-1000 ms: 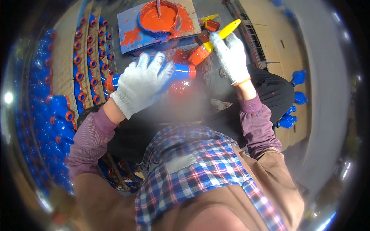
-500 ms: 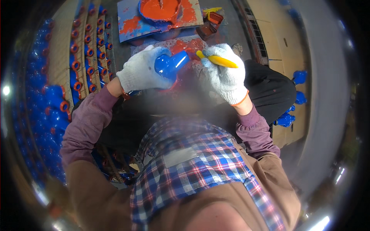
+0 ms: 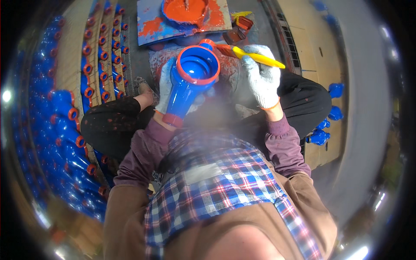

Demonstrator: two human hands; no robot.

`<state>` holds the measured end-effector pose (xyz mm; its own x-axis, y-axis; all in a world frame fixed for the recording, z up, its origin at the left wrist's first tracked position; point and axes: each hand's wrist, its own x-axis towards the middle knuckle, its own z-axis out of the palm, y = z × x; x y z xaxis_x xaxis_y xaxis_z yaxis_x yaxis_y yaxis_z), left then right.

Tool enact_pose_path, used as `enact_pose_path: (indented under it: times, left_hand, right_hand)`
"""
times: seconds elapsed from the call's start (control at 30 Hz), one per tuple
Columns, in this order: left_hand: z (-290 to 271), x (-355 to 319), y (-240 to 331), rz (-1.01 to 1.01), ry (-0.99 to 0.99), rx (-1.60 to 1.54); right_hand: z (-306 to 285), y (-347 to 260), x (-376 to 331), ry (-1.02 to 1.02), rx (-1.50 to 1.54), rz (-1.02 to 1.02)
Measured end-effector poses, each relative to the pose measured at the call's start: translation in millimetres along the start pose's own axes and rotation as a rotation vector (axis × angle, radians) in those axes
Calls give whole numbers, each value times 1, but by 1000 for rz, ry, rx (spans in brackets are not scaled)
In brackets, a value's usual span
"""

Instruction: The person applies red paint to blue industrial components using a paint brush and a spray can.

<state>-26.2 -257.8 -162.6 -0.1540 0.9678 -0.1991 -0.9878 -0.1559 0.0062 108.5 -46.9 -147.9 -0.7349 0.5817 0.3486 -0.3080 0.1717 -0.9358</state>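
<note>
A blue pipe fitting with a wide round mouth and red rims is gripped in my gloved left hand. The mouth faces up, one narrow end points back toward me and the other away. Much of the left hand is hidden behind the fitting. In my gloved right hand is a paintbrush with a yellow handle, fingers closed around it. Its red-coated bristles meet, or nearly meet, the fitting's far narrow end.
Beyond my hands, a bowl of orange-red paint stands on a paint-smeared board. A small red container sits beside it. Many blue fittings with red rims fill the left side; several blue ones lie at the right.
My left hand has turned the fitting so its wide red-rimmed mouth now faces up. The brush has swung round, its bristles now at the fitting's far end.
</note>
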Motion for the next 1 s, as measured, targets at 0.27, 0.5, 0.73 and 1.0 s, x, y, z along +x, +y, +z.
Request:
enact_pose_path:
  times: [0.27,0.5,0.73,1.0]
  left_hand:
    - [10,3,3,22,-198,-282]
    - [9,-6,35,217,78,-229]
    - [29,-14,65,604,253,371]
    - [83,-95,154,893,464,634]
  right_hand:
    - [6,-33,6,70,-91,-32]
    - [14,-53,11,49,-124,-111]
    - [4,-72,28,-100,-603,-540]
    - [-6,-80,36,-78,-492,-447]
